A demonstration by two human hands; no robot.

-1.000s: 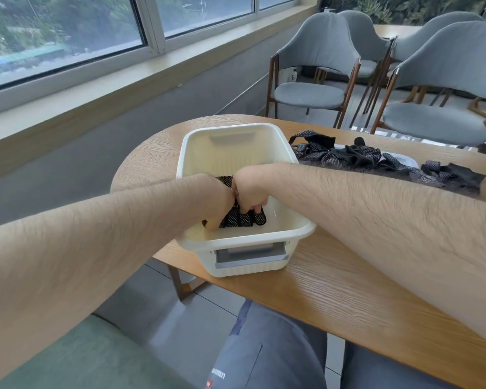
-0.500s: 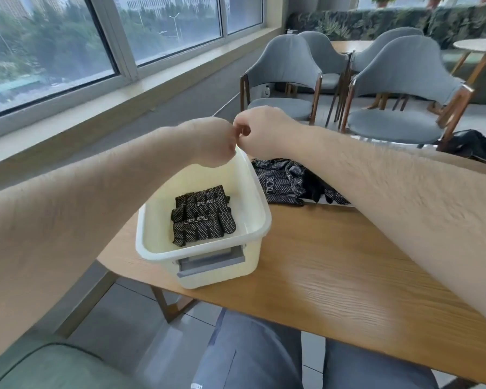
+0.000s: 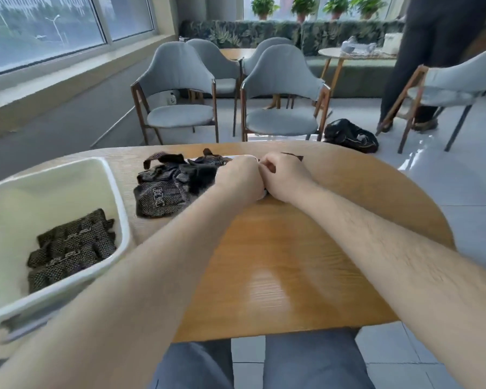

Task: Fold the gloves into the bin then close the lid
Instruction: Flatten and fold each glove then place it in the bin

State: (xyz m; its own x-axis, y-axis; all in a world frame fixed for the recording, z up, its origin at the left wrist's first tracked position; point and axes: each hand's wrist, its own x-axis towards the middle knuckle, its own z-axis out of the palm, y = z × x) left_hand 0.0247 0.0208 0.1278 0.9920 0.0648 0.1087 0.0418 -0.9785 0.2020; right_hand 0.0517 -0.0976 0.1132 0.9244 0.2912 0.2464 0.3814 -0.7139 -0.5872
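Head view: your left hand [image 3: 236, 178] and right hand [image 3: 285, 178] are curled side by side mid-frame; any hold is hidden. Loose gloves [image 3: 169, 189] lie just left, nearest the left hand; bin [image 3: 121, 209] lower left.

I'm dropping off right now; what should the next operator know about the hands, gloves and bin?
Hands: left hand and right hand side by side at the glove pile on the table, fingers curled; any grip on a glove is hidden.
The bin is open at the table's left end, folded gloves inside.
Done: those gloves folded and binned.
Left: fold and bin the pile, close the lid; a white edge under the pile may be the lid.
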